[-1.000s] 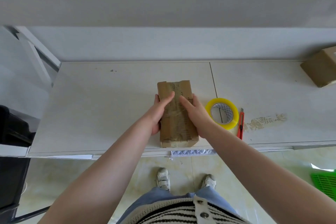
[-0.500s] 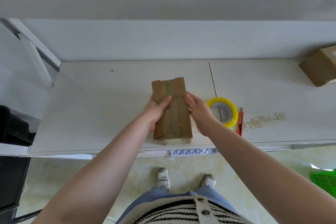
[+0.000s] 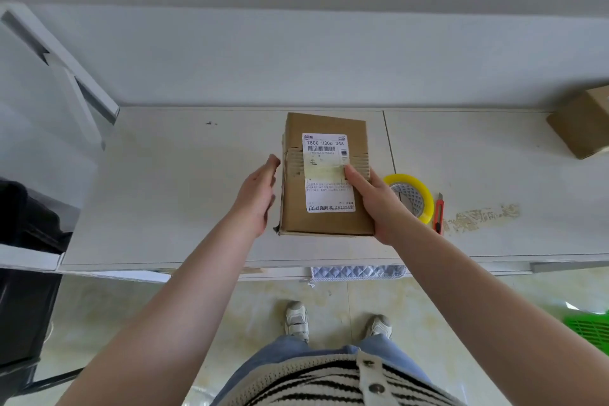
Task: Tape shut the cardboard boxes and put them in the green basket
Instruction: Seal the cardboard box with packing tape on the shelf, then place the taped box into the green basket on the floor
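Note:
A brown cardboard box [image 3: 324,222] with a white shipping label on its upper face lies on the white table [image 3: 171,191], near the middle. My right hand [image 3: 372,194] grips its right edge, thumb on the label. My left hand [image 3: 258,194] is flat beside the box's left side, fingers apart, just off or barely touching it. A yellow roll of clear tape [image 3: 412,196] lies right of the box, partly behind my right hand. A corner of the green basket [image 3: 590,328] shows on the floor at the right edge.
A red utility knife [image 3: 439,216] lies right of the tape. A second cardboard box [image 3: 583,123] sits at the table's far right. A black bin [image 3: 23,273] stands left of the table. A wall runs behind the table. My feet are below the front edge.
The box has been turned from its narrow taped side onto a broad face, label now up. My left hand has come off the box; my right hand holds its right edge.

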`<control>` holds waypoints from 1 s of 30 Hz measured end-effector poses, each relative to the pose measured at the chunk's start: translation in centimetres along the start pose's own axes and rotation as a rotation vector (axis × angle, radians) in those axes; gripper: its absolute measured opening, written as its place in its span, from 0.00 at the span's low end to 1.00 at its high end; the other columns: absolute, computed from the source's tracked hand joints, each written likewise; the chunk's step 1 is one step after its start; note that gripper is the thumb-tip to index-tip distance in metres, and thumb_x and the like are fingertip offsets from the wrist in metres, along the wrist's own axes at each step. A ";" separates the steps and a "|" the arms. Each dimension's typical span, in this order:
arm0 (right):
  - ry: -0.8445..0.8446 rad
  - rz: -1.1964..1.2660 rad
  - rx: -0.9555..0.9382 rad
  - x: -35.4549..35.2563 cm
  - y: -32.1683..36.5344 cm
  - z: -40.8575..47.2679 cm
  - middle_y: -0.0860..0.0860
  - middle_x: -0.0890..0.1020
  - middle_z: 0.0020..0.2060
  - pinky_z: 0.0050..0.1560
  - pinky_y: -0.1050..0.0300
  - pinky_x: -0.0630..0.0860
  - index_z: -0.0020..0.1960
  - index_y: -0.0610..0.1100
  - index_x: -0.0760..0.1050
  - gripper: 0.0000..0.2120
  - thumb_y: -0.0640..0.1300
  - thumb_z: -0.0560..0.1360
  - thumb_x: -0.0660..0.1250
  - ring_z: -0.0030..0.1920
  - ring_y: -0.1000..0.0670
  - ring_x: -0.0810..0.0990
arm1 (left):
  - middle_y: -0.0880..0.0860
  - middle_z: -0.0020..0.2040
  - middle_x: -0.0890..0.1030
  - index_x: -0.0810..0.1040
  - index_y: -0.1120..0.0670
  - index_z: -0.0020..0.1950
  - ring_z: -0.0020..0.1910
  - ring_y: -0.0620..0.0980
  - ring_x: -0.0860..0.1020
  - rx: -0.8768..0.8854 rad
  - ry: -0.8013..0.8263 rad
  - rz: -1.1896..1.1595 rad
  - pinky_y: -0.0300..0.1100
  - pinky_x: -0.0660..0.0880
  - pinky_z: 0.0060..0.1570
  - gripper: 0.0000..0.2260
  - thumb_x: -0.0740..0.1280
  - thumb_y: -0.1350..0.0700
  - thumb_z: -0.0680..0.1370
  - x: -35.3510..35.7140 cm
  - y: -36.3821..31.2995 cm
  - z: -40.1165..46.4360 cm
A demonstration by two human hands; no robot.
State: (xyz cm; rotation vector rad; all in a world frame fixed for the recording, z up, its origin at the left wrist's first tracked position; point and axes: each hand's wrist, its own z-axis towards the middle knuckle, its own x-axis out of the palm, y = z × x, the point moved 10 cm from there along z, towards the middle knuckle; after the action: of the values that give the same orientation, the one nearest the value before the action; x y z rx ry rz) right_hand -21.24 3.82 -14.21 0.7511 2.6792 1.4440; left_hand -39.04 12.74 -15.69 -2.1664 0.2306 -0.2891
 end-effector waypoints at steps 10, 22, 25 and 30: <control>-0.194 -0.109 -0.270 -2.8 2.5 -3.0 0.60 0.85 0.46 0.38 0.66 0.79 0.68 0.54 0.71 0.17 0.53 0.79 0.65 0.45 0.59 0.84 | 0.49 0.55 0.83 0.76 0.52 0.64 0.53 0.46 0.81 0.219 0.076 0.257 0.37 0.77 0.46 0.20 0.65 0.41 0.77 7.1 -2.4 -2.6; -0.369 0.059 -0.337 -16.3 2.5 -11.3 0.54 0.86 0.49 0.50 0.51 0.82 0.61 0.54 0.75 0.11 0.51 0.79 0.66 0.50 0.52 0.85 | 0.44 0.49 0.84 0.78 0.50 0.58 0.48 0.41 0.82 0.307 0.254 0.359 0.29 0.75 0.40 0.13 0.67 0.44 0.77 22.1 -0.9 -7.4; -0.478 0.131 -0.377 -23.5 1.4 -16.0 0.56 0.86 0.49 0.45 0.60 0.81 0.61 0.53 0.75 0.11 0.50 0.79 0.66 0.49 0.54 0.85 | 0.44 0.47 0.85 0.78 0.53 0.60 0.47 0.41 0.83 0.336 0.359 0.422 0.32 0.77 0.43 0.15 0.67 0.46 0.78 29.8 1.4 -10.4; -0.712 0.240 -0.394 -36.3 -3.1 -24.6 0.55 0.84 0.53 0.51 0.58 0.81 0.66 0.52 0.72 0.15 0.49 0.80 0.65 0.53 0.54 0.84 | 0.49 0.54 0.84 0.78 0.54 0.62 0.54 0.48 0.82 0.317 0.603 0.564 0.53 0.76 0.61 0.18 0.67 0.45 0.78 43.8 8.3 -16.0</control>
State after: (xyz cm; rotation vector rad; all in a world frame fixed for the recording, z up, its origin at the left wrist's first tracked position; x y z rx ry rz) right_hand 4.08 -31.97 -10.33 1.2698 1.7655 1.3358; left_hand -2.36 -16.26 -8.31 -1.5717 1.0388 -0.5973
